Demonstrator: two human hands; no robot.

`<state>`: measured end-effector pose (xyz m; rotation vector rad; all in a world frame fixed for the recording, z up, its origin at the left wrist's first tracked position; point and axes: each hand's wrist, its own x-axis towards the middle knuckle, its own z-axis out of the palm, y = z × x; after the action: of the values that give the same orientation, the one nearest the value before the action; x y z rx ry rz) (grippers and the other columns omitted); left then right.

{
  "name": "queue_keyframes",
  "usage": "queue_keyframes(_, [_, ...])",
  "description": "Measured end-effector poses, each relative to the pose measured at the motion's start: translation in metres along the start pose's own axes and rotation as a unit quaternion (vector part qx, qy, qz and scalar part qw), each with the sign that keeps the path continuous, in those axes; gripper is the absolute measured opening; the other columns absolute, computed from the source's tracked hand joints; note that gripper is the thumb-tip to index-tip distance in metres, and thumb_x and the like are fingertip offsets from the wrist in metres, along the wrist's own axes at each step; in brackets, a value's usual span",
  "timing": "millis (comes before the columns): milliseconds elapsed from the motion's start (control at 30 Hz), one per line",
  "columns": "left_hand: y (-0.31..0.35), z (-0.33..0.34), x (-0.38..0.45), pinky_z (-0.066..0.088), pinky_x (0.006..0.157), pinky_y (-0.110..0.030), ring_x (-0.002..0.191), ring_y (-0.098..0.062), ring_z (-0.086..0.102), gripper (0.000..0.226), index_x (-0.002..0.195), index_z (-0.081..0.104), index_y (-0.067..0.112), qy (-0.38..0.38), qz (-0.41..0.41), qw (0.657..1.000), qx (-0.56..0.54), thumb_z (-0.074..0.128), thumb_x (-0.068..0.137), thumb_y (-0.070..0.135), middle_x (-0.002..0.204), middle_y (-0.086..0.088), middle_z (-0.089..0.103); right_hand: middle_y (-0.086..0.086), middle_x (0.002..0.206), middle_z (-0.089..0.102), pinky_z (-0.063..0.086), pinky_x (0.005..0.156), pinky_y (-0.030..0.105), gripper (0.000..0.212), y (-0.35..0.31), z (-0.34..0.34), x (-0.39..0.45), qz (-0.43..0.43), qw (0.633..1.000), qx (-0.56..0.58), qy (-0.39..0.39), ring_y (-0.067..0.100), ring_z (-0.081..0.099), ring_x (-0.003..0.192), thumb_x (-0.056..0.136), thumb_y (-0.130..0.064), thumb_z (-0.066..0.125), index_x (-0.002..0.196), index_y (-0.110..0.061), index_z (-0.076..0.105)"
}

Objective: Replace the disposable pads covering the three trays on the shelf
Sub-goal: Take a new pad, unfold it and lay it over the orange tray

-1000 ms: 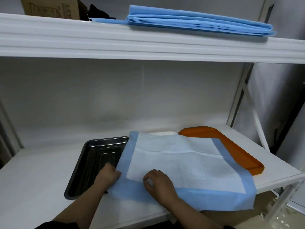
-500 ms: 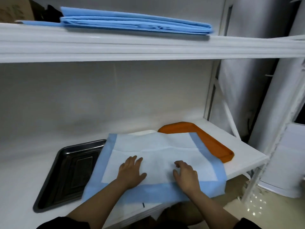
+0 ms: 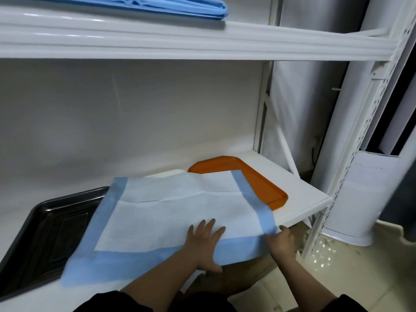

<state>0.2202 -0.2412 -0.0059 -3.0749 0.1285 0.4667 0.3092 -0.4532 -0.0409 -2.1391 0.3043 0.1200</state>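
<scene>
A disposable pad, thin and papery with a white quilted centre and a pale blue border, lies spread over the middle of the lower shelf, creased along its old fold lines. Its near edge droops over the shelf's front edge. The left hand lies flat on the pad near that front edge, fingers straight and slightly fanned, the thumb hooked down over the hanging blue border. The right hand is at the pad's near right corner, just past the shelf's front edge, its fingers curled and pinching the blue border there. Beneath the pad's far right side sits a smooth orange plastic tray with rounded corners and a low rim, only its right portion showing. Under the pad's far middle a sliver of something white shows; I cannot tell what it is. Toward the shelf's left end rests a dark, shiny metal tray, rectangular with a raised lip, its right side tucked under the pad's left border. On the upper shelf, a stack of folded blue pads lies flat.
</scene>
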Motion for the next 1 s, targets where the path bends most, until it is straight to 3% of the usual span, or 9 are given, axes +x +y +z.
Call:
queue_keyframes(133, [0.020, 0.015, 0.011, -0.003, 0.113, -0.060, 0.144, -0.038, -0.016, 0.110, 0.150, -0.013, 0.031, 0.025, 0.015, 0.999, 0.037, 0.068, 0.078, 0.052, 0.157, -0.008, -0.023, 0.014, 0.098, 0.052, 0.041, 0.080, 0.041, 0.044, 0.013, -0.011, 0.008, 0.087, 0.971, 0.217, -0.056, 0.034, 0.051, 0.098, 0.080, -0.021, 0.073, 0.111, 0.003, 0.051])
queue_keyframes(267, [0.029, 0.022, 0.018, -0.004, 0.113, -0.059, 0.143, -0.041, -0.016, 0.106, 0.150, -0.015, 0.032, 0.032, 0.014, 0.997, 0.069, 0.066, 0.083, 0.045, 0.156, -0.009, -0.024, 0.014, 0.136, 0.046, 0.036, 0.098, 0.044, 0.057, 0.014, -0.020, 0.007, 0.133, 0.941, 0.265, -0.164, 0.034, 0.043, 0.127, 0.090, -0.032, 0.063, 0.136, -0.006, 0.043])
queue_keyframes(400, [0.033, 0.026, 0.029, -0.002, 0.113, -0.059, 0.144, -0.041, -0.012, 0.100, 0.149, -0.013, 0.032, 0.065, 0.015, 0.994, 0.092, 0.063, 0.084, 0.043, 0.157, -0.010, -0.021, 0.016, 0.113, 0.059, 0.048, 0.077, 0.035, 0.035, 0.012, -0.022, 0.016, 0.113, 0.943, 0.270, -0.156, 0.029, 0.057, 0.095, 0.090, -0.023, 0.064, 0.115, 0.000, 0.058])
queue_keyframes(467, [0.031, 0.026, 0.033, 0.016, 0.110, -0.062, 0.142, -0.044, 0.014, 0.099, 0.150, 0.005, 0.028, 0.111, 0.029, 0.990, 0.084, 0.065, 0.076, 0.053, 0.159, -0.014, 0.005, 0.020, 0.105, 0.064, 0.051, 0.070, 0.033, 0.022, 0.005, -0.026, 0.020, 0.100, 0.940, 0.288, -0.154, 0.027, 0.061, 0.086, 0.088, -0.022, 0.066, 0.097, -0.002, 0.063])
queue_keyframes(533, [0.030, 0.028, 0.038, 0.042, 0.096, -0.057, 0.126, -0.039, 0.050, 0.092, 0.141, 0.035, 0.028, 0.136, 0.041, 0.988, 0.056, 0.064, 0.061, 0.063, 0.146, -0.013, 0.042, 0.018, 0.094, 0.064, 0.051, 0.067, 0.031, 0.020, -0.006, -0.030, 0.024, 0.071, 0.940, 0.296, -0.153, 0.026, 0.062, 0.083, 0.090, -0.023, 0.063, 0.090, -0.003, 0.062])
queue_keyframes(700, [0.045, 0.020, 0.048, 0.055, 0.080, -0.042, 0.106, -0.022, 0.066, 0.056, 0.125, 0.053, 0.033, 0.209, 0.054, 0.976, -0.009, 0.048, 0.072, 0.048, 0.123, 0.002, 0.064, 0.008, 0.100, 0.063, 0.051, 0.087, 0.038, 0.019, -0.027, -0.038, 0.027, 0.018, 0.937, 0.320, -0.140, 0.023, 0.060, 0.095, 0.096, -0.031, 0.052, 0.096, -0.014, 0.060])
queue_keyframes(767, [0.046, 0.013, 0.050, 0.055, 0.081, -0.038, 0.103, -0.017, 0.067, 0.049, 0.120, 0.062, 0.032, 0.199, 0.028, 0.977, -0.078, 0.038, 0.078, 0.044, 0.120, 0.005, 0.066, 0.005, 0.101, 0.063, 0.049, 0.089, 0.040, 0.023, -0.025, -0.040, 0.031, 0.039, 0.928, 0.349, -0.122, 0.023, 0.060, 0.096, 0.100, -0.035, 0.043, 0.100, -0.017, 0.058])
queue_keyframes(867, [0.045, 0.008, 0.051, 0.034, 0.109, -0.027, 0.126, -0.010, 0.049, 0.068, 0.136, 0.051, 0.026, 0.224, 0.018, 0.955, -0.192, 0.009, 0.088, 0.049, 0.138, 0.007, 0.052, 0.010, 0.095, 0.064, 0.047, 0.073, 0.033, 0.038, -0.016, -0.043, 0.033, 0.088, 0.917, 0.378, -0.096, 0.023, 0.059, 0.086, 0.102, -0.034, 0.027, 0.098, -0.012, 0.058])
queue_keyframes(1000, [0.040, 0.006, 0.050, 0.027, 0.103, -0.011, 0.120, -0.008, 0.050, 0.040, 0.133, 0.053, 0.018, 0.230, -0.015, 0.917, -0.325, 0.028, 0.104, 0.027, 0.134, 0.004, 0.055, 0.016, 0.082, 0.059, 0.044, 0.065, 0.031, 0.030, -0.003, -0.032, 0.030, 0.132, 0.910, 0.394, -0.020, 0.024, 0.058, 0.072, 0.099, -0.023, 0.034, 0.093, -0.005, 0.057])
